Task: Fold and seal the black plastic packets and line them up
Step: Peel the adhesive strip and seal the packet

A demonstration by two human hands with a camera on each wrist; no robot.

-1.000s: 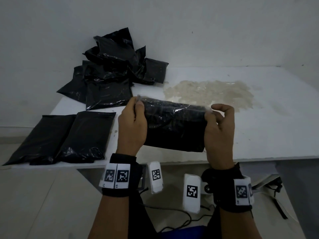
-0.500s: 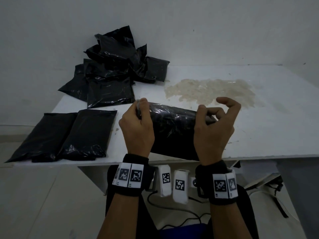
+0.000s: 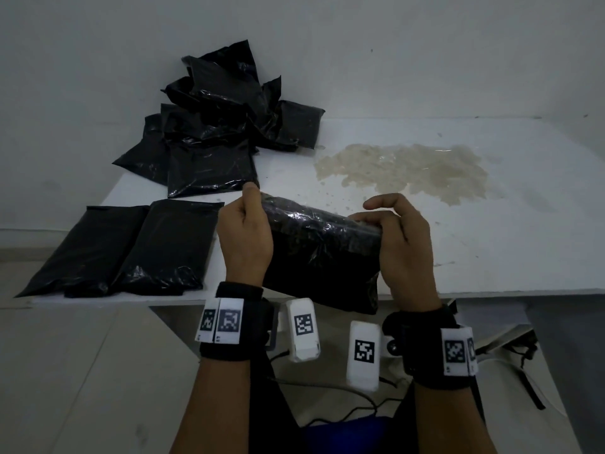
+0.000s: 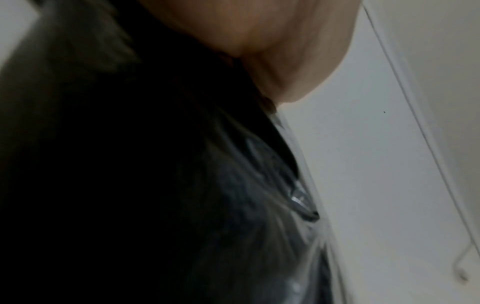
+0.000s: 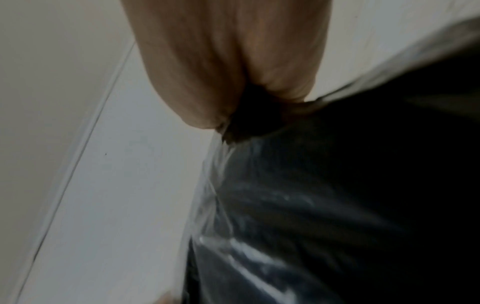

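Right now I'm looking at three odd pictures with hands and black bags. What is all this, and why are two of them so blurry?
No machine here: a person wears three cameras. The wide picture comes from one on the head, looking down at both hands. The blurry two come from cameras strapped to the wrists, so close that you mostly see skin and shiny plastic.

The left hand and right hand grip the two ends of one black packet, held at the near edge of a white table. The wrist views show the same packet, from the left and from the right.

On the table, two packets lie side by side at the left, a loose pile sits behind them, and there is a pale stain. The squares on the wristbands are printed markers.
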